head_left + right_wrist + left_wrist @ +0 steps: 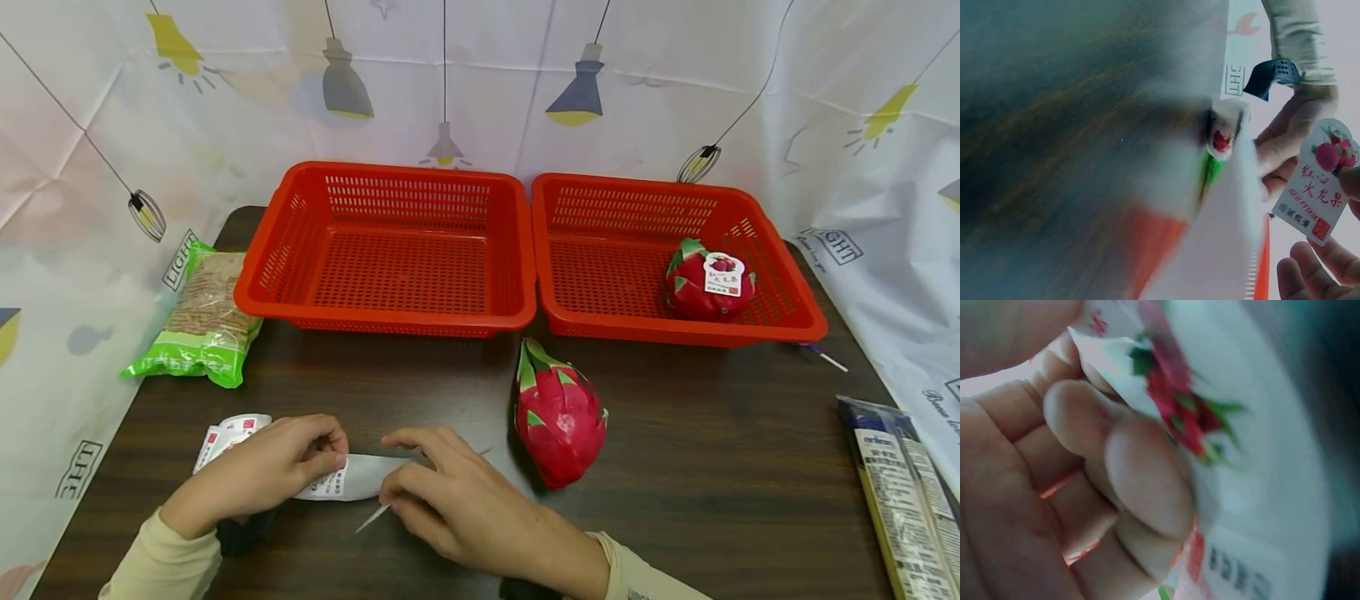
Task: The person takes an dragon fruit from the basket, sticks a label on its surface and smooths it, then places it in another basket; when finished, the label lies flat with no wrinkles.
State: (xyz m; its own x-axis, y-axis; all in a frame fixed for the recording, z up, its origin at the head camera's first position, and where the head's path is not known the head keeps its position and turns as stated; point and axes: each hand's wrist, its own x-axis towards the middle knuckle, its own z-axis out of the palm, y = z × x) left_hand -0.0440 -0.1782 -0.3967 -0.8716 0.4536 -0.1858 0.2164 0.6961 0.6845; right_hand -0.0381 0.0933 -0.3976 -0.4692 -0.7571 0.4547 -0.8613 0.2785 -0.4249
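My left hand pinches a white strip of sticker labels; the rest of the strip bulges behind the wrist. Close up in the left wrist view, the strip shows a printed dragon fruit. Between thumb and fingers, my right hand holds a single sticker label, seen edge-on from the head and face-on in the right wrist view, where the label bears red print and a dragon fruit picture. Just right of that hand lies a red dragon fruit with green leaf tips; no label shows on it.
Two red plastic baskets stand side by side at the back, the left basket and the right basket. Inside the right one sits a labelled dragon fruit. A green-and-clear food bag, a lollipop and a long packet lie around.
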